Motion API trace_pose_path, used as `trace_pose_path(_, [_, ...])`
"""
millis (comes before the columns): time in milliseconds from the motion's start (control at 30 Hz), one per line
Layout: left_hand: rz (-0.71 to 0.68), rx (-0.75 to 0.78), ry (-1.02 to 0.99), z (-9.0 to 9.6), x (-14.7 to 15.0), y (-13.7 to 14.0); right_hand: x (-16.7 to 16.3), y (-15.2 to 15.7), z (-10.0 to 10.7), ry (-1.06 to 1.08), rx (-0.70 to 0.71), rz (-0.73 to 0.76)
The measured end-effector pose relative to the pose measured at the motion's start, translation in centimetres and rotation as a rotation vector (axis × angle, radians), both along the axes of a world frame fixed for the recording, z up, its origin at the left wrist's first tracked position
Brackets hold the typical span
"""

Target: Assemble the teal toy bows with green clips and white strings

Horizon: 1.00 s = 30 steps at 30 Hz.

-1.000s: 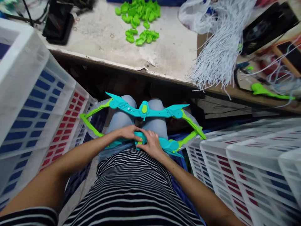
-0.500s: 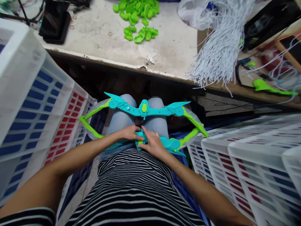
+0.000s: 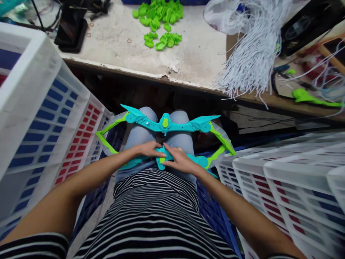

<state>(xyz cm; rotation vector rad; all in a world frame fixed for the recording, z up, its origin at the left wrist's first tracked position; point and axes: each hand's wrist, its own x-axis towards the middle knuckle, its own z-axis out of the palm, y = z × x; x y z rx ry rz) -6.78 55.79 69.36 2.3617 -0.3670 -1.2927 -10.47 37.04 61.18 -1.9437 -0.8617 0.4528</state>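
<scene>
Across my lap lies a turquoise and green plastic toy bow (image 3: pixel 175 126), with two turquoise bars joined at both ends by bent green limbs. Clear film-like sheeting shows around the limbs. My left hand (image 3: pixel 149 149) is closed on the near bar, just left of its green-marked centre piece. From the right, my right hand (image 3: pixel 180 159) grips the same bar, thumb and forefinger around that centre piece. Both hands rest close to my striped shirt. The far bar rests over my knees, untouched by either hand. My fingers partly hide the near bar.
A worn white workbench (image 3: pixel 113 46) spans the front, bearing a pile of green plastic parts (image 3: pixel 164 14) and a bundle of white cords (image 3: pixel 248 61). White plastic crates stand close on the left (image 3: pixel 40 82) and right (image 3: pixel 253 172). A black device stand (image 3: pixel 71 32) sits at the bench's left.
The camera view has shifted slightly. Both hands keep hold of the near bar, and its centre piece sits a little higher and further right in view.
</scene>
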Motion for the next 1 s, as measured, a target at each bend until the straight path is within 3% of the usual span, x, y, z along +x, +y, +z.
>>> trace_pose_path(267, [-0.041,0.063,-0.008,0.2,0.4,-0.4,-0.6,1.1,1.2,0.077,-0.095,-0.081])
trace_pose_path(400, [0.016,0.206,-0.295,2.3,-2.4,-2.0,1.0,-0.5,2.0,0.034,-0.021,0.0])
trace_pose_path(467, [-0.059,0.303,-0.486,2.7,-4.9,-2.7,3.9,-1.7,3.0,-0.064,0.096,-0.034])
trace_pose_path(533, [-0.204,0.323,-0.572,2.3,-7.1,-3.1,8.5,-2.2,4.8,-0.194,0.186,-0.193])
trace_pose_path(633, [-0.313,0.356,-0.587,1.3,-7.9,-3.5,17.4,-1.1,8.5,-0.35,0.188,-0.456])
trace_pose_path(667, [-0.318,0.386,-0.56,1.1,-7.6,-3.7,20.4,-0.3,9.7,-0.431,0.129,-0.544])
trace_pose_path(767, [-0.284,0.47,-0.424,1.7,-5.6,-4.4,28.2,2.6,12.8,-0.598,-0.022,-0.627])
trace_pose_path(833, [-0.228,0.481,-0.31,2.6,-4.4,-4.6,31.7,4.2,14.0,-0.662,-0.106,-0.617])
trace_pose_path(1000, [-0.051,0.379,-0.047,4.0,-2.0,-3.8,34.5,4.9,14.1,-0.706,-0.193,-0.562])
